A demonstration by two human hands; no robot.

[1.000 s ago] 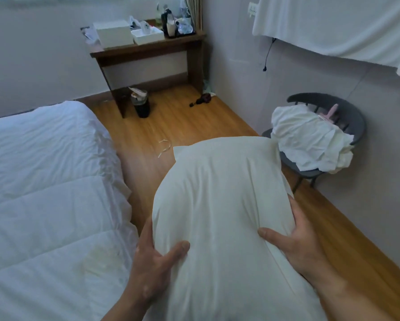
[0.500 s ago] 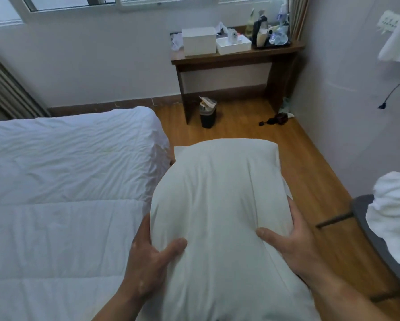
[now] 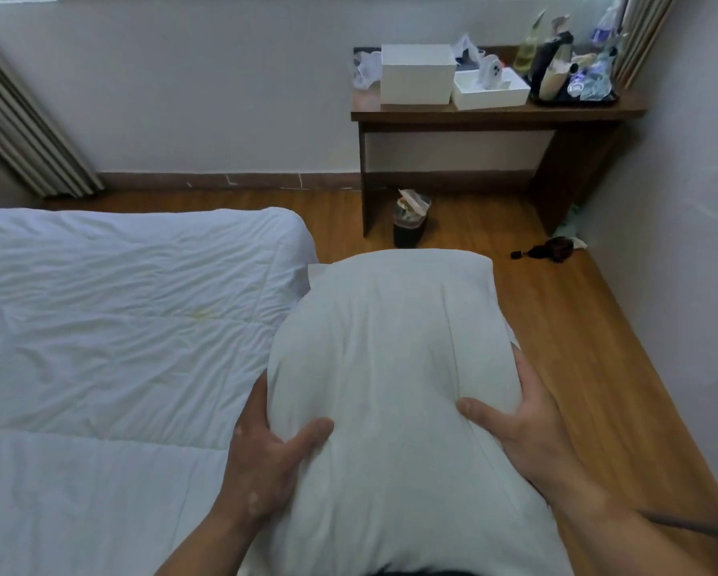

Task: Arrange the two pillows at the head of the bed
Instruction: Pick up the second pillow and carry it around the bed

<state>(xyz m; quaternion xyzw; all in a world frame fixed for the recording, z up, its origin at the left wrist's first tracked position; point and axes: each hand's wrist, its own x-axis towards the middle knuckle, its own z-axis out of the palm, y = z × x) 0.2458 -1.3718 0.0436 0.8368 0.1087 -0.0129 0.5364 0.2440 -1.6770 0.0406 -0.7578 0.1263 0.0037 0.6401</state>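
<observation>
One pillow [image 3: 390,367] is gripped by the left hand [image 3: 266,455] and right hand [image 3: 528,426] beside the bed [image 3: 99,305]; none is placed yet.

Both hands, left [image 3: 266,459] and right [image 3: 528,430], and forearms are bare, no sleeves, rings or watch.

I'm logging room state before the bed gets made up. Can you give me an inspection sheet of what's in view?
Surface: bed with a wrinkled white duvet, no pillow on it.
Job's things: one white pillow, held beside the bed; a second nothing seen.
Clutter: bin under the desk; dark item on the floor.
Grippers: left hand and right hand grip the pillow's sides.
Cables: nothing seen.
Surroundings: white box, bottles, curtains, wood floor.
</observation>
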